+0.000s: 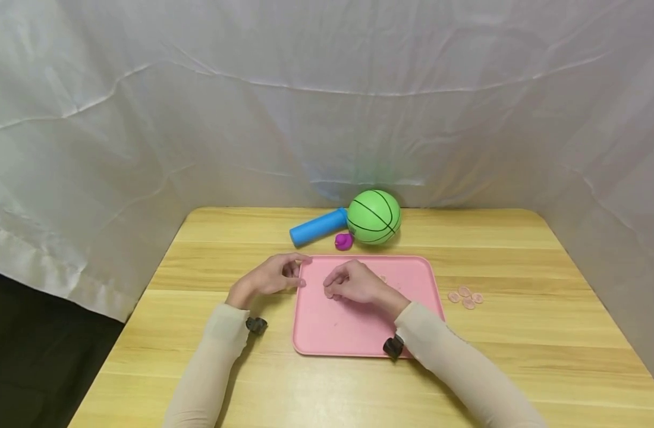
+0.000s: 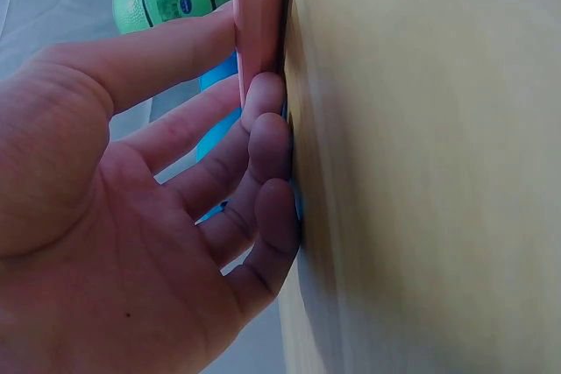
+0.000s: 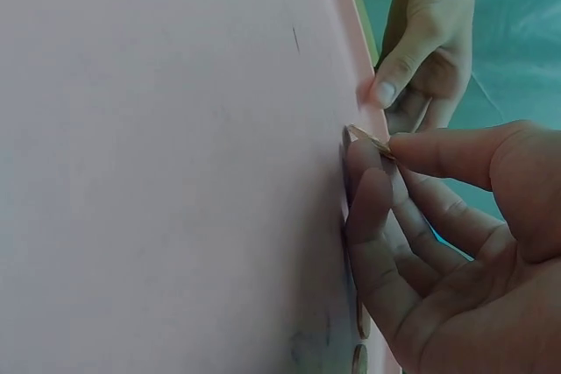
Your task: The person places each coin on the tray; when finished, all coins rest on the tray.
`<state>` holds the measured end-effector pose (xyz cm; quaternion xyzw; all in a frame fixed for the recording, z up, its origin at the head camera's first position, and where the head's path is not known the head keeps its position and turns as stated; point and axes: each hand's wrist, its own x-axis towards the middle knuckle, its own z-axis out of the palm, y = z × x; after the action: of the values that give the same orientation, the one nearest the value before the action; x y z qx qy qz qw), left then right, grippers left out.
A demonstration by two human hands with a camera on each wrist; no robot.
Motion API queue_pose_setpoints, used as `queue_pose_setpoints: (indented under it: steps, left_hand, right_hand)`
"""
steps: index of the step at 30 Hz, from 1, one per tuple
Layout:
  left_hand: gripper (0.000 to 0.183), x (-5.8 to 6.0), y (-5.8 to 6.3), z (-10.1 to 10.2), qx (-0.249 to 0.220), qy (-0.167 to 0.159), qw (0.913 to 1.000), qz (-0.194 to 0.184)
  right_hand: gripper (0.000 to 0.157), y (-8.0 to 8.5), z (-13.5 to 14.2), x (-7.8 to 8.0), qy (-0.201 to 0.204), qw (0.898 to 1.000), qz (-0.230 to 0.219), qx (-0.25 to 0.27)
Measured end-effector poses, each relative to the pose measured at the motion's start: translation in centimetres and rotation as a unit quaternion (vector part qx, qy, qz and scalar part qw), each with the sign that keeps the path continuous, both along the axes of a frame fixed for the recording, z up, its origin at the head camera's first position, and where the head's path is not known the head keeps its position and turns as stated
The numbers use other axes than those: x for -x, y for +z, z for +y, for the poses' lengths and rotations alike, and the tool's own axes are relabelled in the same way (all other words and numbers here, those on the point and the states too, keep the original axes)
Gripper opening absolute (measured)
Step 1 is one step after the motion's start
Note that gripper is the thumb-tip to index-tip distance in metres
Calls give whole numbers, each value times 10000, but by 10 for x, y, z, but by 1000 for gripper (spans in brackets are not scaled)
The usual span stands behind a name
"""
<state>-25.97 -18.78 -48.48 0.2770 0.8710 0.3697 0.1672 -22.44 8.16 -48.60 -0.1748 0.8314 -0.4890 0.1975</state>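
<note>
My left hand holds the left edge of a pink tray, near its far corner. In the left wrist view the thumb lies on the rim and the other fingertips curl against the tray's outer side. Above the tray's left half, my right hand pinches a thin, coin-like disc between thumb and fingers, tilted close to the tray surface. More discs lie on the tray, partly hidden by that hand. Several translucent pinkish discs lie on the table right of the tray.
Behind the tray stand a green ball with black lines, a blue cylinder lying at a slant, and a small purple rubber duck. The wooden table meets a pale hanging cloth at the back and sides.
</note>
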Motion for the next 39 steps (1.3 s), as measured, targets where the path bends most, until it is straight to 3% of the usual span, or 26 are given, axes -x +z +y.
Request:
queue_pose_setpoints:
  steps: [9, 19, 28, 39]
  left_hand:
    - [55, -1, 0, 0, -16, -3, 10000, 39]
    - [56, 1, 0, 0, 79, 12, 10000, -55]
    - [57, 1, 1, 1, 43, 36, 9999, -85]
    - [56, 0, 1, 1, -11, 87, 9999, -123]
  right_hand:
    - [15, 3, 1, 0, -90, 9995, -304, 91]
    - [19, 14, 19, -4, -573, 9955, -689, 308]
    - [25, 30, 56, -8, -606, 9981, 60, -49]
    - [31, 34, 110, -16, -864, 9962, 58, -41]
